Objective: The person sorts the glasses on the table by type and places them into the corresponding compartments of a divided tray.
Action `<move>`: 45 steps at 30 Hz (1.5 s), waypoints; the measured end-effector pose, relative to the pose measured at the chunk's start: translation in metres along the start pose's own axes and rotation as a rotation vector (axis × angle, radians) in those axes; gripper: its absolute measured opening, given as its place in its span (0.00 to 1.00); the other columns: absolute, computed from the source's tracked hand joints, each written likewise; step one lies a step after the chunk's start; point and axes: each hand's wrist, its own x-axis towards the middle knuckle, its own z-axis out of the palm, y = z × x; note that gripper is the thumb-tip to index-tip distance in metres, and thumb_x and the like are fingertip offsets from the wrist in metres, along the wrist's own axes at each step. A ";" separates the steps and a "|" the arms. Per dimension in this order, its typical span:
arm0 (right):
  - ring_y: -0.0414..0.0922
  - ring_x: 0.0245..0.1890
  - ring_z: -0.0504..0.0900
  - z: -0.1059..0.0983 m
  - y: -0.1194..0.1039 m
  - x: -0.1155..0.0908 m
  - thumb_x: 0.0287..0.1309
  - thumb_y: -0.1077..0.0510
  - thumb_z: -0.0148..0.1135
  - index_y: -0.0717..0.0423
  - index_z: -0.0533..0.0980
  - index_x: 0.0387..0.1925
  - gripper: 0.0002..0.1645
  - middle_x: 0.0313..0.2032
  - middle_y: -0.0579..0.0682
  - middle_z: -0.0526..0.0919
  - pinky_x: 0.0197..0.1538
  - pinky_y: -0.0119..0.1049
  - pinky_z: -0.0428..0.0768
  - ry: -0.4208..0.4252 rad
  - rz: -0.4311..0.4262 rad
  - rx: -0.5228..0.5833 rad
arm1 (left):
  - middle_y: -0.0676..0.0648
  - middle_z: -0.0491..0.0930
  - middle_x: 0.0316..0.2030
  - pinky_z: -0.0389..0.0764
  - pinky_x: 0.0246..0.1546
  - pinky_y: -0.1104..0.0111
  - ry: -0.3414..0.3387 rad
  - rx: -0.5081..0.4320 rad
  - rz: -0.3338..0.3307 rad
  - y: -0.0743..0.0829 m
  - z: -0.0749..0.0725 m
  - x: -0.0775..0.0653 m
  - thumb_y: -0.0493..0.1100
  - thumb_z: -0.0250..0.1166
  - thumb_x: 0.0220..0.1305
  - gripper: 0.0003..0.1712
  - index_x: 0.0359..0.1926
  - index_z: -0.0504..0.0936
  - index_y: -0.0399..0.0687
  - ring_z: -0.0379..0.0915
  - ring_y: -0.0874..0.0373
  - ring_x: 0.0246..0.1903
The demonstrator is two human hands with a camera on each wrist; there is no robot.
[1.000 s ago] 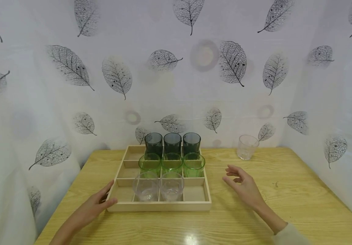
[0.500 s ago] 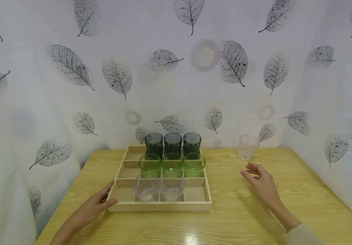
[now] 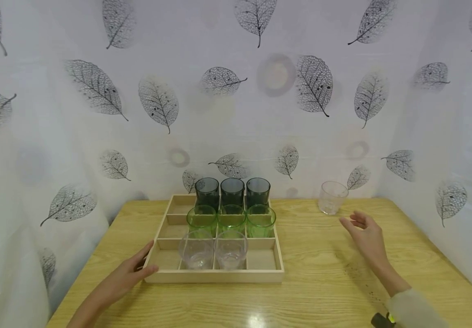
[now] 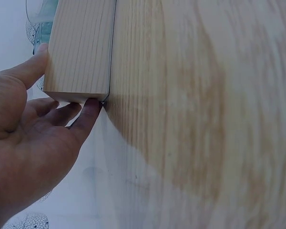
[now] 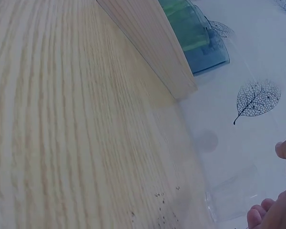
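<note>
A light wooden compartment tray (image 3: 215, 276) lies on the table. My left hand (image 3: 116, 280) holds its front-left corner; in the left wrist view the thumb (image 4: 35, 67) lies at the rim and the fingers touch the side wall. Three dark grey glasses (image 3: 232, 189) stand in the back row and three green glasses (image 3: 230, 222) in the middle row. Two clear glasses (image 3: 230, 253) occupy the front row. Another clear glass (image 3: 331, 199) stands alone at the back right. Just in front of it, apart from it, my right hand (image 3: 369, 237) hovers with loosely bent fingers, holding nothing.
The left column of tray compartments and the front-right one (image 3: 261, 257) hold no glass. A leaf-printed white curtain (image 3: 236, 118) hangs behind and beside the wooden table (image 3: 301, 296). Dark specks (image 5: 164, 205) dot the tabletop, and a small black object (image 3: 381, 320) shows by the right sleeve.
My right hand has moved right and slightly away from me, toward the lone clear glass. The left hand, the tray and all the glasses have stayed put.
</note>
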 end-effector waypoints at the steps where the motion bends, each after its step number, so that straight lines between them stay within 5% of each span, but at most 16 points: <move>1: 0.32 0.48 0.72 0.000 0.001 0.002 0.71 0.43 0.64 0.75 0.61 0.73 0.47 0.63 0.70 0.74 0.41 0.13 0.71 0.002 0.007 0.001 | 0.29 0.37 0.80 0.69 0.65 0.38 0.001 0.000 0.001 0.000 0.000 0.000 0.50 0.56 0.80 0.46 0.83 0.39 0.40 0.45 0.23 0.73; 7: 0.59 0.61 0.72 -0.001 0.005 0.017 0.71 0.41 0.63 0.75 0.55 0.76 0.52 0.67 0.71 0.69 0.40 0.13 0.70 -0.028 0.042 0.017 | 0.29 0.38 0.80 0.70 0.64 0.39 0.008 -0.004 0.003 0.000 0.000 0.000 0.50 0.57 0.80 0.46 0.83 0.40 0.40 0.47 0.23 0.73; 11: 0.65 0.65 0.69 0.001 0.009 0.029 0.71 0.39 0.63 0.76 0.52 0.76 0.55 0.68 0.73 0.66 0.43 0.17 0.70 -0.043 0.058 0.004 | 0.29 0.38 0.80 0.71 0.63 0.39 0.012 0.001 0.007 0.000 0.000 0.000 0.50 0.57 0.80 0.46 0.83 0.40 0.41 0.48 0.23 0.73; 17: 0.70 0.68 0.65 0.006 0.014 0.047 0.72 0.41 0.62 0.77 0.47 0.77 0.57 0.70 0.77 0.62 0.63 0.56 0.73 -0.070 0.053 -0.010 | 0.30 0.38 0.80 0.70 0.64 0.39 0.007 -0.003 0.012 0.000 -0.001 0.000 0.49 0.57 0.80 0.46 0.83 0.40 0.40 0.47 0.23 0.73; 20: 0.71 0.69 0.63 0.008 0.015 0.055 0.72 0.42 0.63 0.77 0.45 0.77 0.57 0.70 0.78 0.60 0.67 0.64 0.68 -0.069 0.042 0.000 | 0.29 0.38 0.80 0.70 0.64 0.39 0.008 -0.006 0.012 0.000 -0.001 0.000 0.49 0.57 0.80 0.46 0.83 0.40 0.40 0.47 0.23 0.73; 45: 0.73 0.73 0.53 0.024 0.022 0.106 0.63 0.43 0.73 0.78 0.36 0.77 0.70 0.73 0.82 0.49 0.71 0.68 0.59 -0.133 0.001 0.082 | 0.28 0.38 0.79 0.69 0.64 0.39 0.007 -0.008 0.037 -0.001 0.001 -0.001 0.47 0.56 0.81 0.45 0.83 0.40 0.39 0.47 0.24 0.73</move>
